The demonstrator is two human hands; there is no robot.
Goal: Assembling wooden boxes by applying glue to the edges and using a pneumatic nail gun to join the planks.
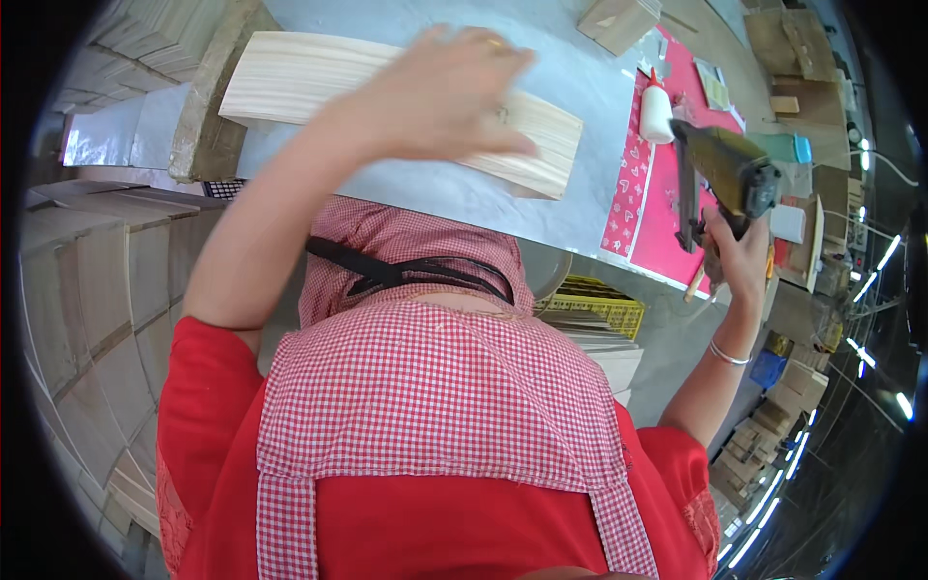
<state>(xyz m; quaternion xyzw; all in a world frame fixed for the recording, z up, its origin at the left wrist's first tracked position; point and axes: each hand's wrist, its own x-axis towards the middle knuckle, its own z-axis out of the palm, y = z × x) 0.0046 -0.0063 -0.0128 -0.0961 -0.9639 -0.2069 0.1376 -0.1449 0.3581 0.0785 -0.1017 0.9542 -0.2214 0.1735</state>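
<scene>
A long piece of pale wood (290, 77) lies slantwise on the grey-blue tabletop in front of me. Over its middle is my left hand (440, 97), slightly blurred, with thumb and fingers spread apart. Whether it touches the wood I cannot tell. Out to the right, my right hand (739, 251) is closed around the handle of a nail gun (725, 169), dark with a brownish body. The tool is raised at the right end of the table, near a white glue bottle (655, 111) with a red tip.
Pink patterned paper (667, 203) covers the table's right end. A wooden block (619, 21) sits at the far edge. Stacked wooden panels (82, 280) rise on my left, beside a worn wooden beam (208, 106). Below the table is a yellow crate (594, 304); cardboard boxes (764, 435) stand to the right.
</scene>
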